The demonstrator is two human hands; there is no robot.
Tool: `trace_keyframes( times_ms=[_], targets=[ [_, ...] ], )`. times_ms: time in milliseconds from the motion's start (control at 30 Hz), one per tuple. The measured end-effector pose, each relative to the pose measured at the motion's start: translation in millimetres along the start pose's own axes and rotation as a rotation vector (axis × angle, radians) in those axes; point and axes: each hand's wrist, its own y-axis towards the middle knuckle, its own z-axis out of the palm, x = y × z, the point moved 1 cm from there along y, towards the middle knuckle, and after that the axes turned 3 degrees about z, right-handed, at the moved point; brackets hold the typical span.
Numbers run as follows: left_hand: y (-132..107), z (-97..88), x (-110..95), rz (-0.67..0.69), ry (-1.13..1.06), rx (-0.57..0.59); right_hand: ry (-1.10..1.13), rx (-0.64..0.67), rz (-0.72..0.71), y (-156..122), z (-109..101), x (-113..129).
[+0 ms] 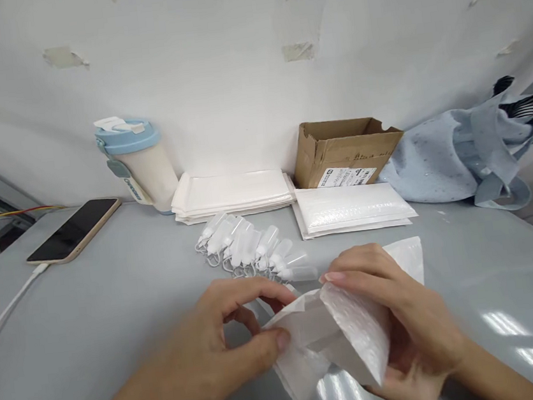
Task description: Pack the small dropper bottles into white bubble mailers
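Observation:
Both of my hands hold a white bubble mailer (354,337) just above the grey table (113,288), near its front edge. My left hand (216,353) pinches the mailer's open end between thumb and fingers. My right hand (406,331) wraps round the mailer's body from the right, fingers curled over its top. Just behind my hands lies a row of several small clear plastic bottles with white caps and ring loops (247,247).
Two stacks of white bubble mailers (232,194) (351,206) lie by the wall. An open cardboard box (345,149), a blue-lidded tumbler (140,163), a charging phone (75,229) and a blue cloth bag (464,158) stand round them.

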Motion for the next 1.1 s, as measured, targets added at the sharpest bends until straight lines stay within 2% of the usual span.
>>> trace_keyframes(
  times_ms=[67,133,233,333,400,533,633,833,1100],
  targets=[
    [4,7.8,1,-0.076,0.078,0.006,0.01,-0.011,-0.067,-1,5,-2],
    [9,17.1,3,-0.122,0.108,0.001,-0.009,0.047,-0.101,-2,11,-3],
    [14,28.4,7,-0.151,0.139,-0.067,-0.042,0.126,-0.138,-3,16,-3],
    [16,31.2,9,-0.166,0.169,-0.129,-0.058,0.166,-0.141,-3,18,-2],
    [16,27.6,9,-0.204,0.099,-0.187,-0.137,0.174,-0.144,-2,18,-1],
    [17,18.5,13,-0.321,-0.168,-0.278,-0.479,0.138,-0.129,-1,20,0],
    [17,18.0,20,-0.351,-0.18,-0.276,-0.616,0.178,-0.125,-2,24,1],
    [17,21.6,22,-0.408,-0.099,-0.183,-0.692,0.241,-0.188,-5,30,5],
    [23,26.1,24,-0.405,0.035,-0.246,-0.703,0.324,-0.254,-8,41,14]
  ],
)
